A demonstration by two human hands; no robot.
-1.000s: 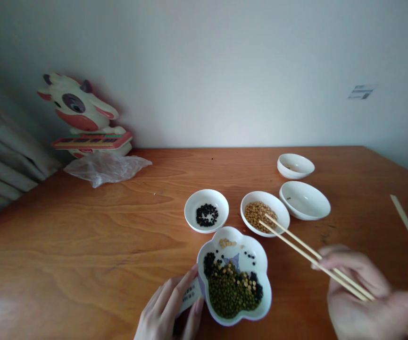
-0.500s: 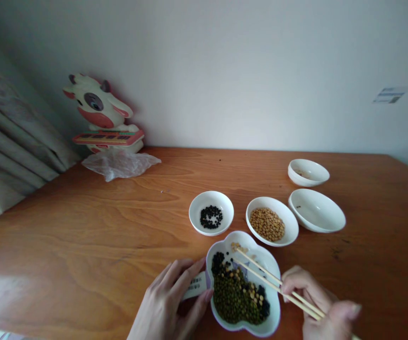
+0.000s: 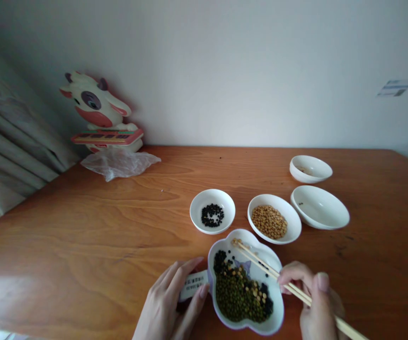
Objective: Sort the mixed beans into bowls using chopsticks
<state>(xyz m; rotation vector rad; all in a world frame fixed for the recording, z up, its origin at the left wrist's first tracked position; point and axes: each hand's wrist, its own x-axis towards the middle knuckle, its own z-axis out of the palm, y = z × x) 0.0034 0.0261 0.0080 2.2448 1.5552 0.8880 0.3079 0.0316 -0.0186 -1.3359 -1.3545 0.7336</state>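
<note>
A cloud-shaped white bowl (image 3: pixel 276 311) with a lilac rim holds green beans (image 3: pixel 235 295), black beans and some yellow soybeans. My left hand (image 3: pixel 170 300) is closed at the bowl's left side, fingers and thumb around a labelled white tab (image 3: pixel 194 282) that meets the rim. In my right hand (image 3: pixel 313 295) is a pair of wooden chopsticks (image 3: pixel 260 264). Their tips are together at a few soybeans (image 3: pixel 237 242) near the bowl's far edge. Whether a bean is pinched between them, I cannot tell.
Beyond the cloud-shaped bowl stand a round bowl of black beans (image 3: pixel 212 215) and one of soybeans (image 3: pixel 269 222). Farther right are a bowl (image 3: pixel 326 212) with a few specks and another (image 3: pixel 310 172) with small bits. A cow toy keyboard (image 3: pixel 108 136) and plastic bag (image 3: pixel 120 164) lie back left.
The chopstick tips have closed together at the soybeans by the far edge; before, they were apart. My right thumb has moved left along the sticks. The view has shifted slightly.
</note>
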